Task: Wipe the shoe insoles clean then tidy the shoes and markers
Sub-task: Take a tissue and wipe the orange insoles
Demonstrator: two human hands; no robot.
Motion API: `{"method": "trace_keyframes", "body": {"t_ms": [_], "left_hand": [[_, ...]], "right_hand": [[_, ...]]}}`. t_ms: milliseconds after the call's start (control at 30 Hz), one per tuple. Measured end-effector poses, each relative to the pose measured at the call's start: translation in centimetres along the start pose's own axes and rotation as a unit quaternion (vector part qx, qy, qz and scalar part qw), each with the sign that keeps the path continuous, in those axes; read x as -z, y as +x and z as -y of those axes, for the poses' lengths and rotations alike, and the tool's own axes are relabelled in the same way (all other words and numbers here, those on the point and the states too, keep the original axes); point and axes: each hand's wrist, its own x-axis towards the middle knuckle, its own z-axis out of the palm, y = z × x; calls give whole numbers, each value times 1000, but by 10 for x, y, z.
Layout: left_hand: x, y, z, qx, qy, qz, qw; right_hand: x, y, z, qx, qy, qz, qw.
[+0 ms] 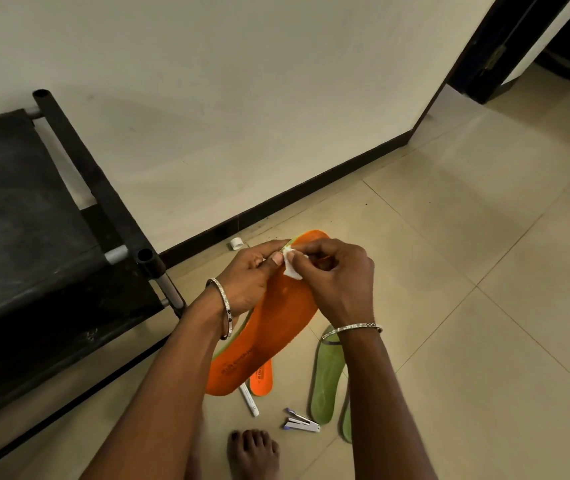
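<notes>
Left hand: I see its fingers curled on the toe-end edge of the orange insole, thumb on the top face.
Right hand: its fingers are pinched together on a small white wipe, which touches the insole's rim, just beside the left thumb.
Orange insole: held up off the floor, toe beyond the fingers, heel hanging toward me.
In the way: both forearms and the held insole cover much of the floor below the fingers.
Second orange insole: on the floor under the held one's heel; only its heel end shows.
White marker: on the floor, just beside that heel end.
White-and-purple item: nearer me than the marker; I cannot tell what it is.
Green insoles: two on the floor, under my view of the right wrist, partly hidden by the arm.
White ring: on the floor by the skirting, just beyond the left fingers.
Black cot: left of the fingers, against the wall.
Bare foot: nearest me, between the forearms.
</notes>
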Motion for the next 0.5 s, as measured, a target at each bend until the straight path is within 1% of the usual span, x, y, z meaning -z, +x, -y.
{"method": "trace_keyframes", "body": {"t_ms": [33,67,100,200,233,267,333,433,467,500], "left_hand": [[0,0,0,0,1,1,1000],[0,0,0,1,3,6,1000],[-1,0,-1,1,3,13,1000],[-2,0,-3,3,1,36,999],[-3,-1,-3,4,1,39,999],[-3,-1,-4,4,2,40,999],[-2,-2,-4,6,-1,34,999],[-1,-2,-3,11,-8,16,1000],[0,-2,-3,14,-7,11,1000],[0,-2,-3,17,-5,7,1000]], "right_hand": [[0,0,0,4,-3,7,1000],[0,-1,-2,1,-8,-3,1000],[1,0,-3,-7,-15,-28,999],[3,3,-6,-49,-43,-137,988],[5,4,-6,-59,-48,-159,984],[5,4,-5,-63,-50,-163,983],[5,3,-5,-53,-36,-123,990],[4,0,-2,-32,-5,10,999],[3,0,-1,-22,-6,47,999],[3,0,-1,-11,-7,68,998]]}}
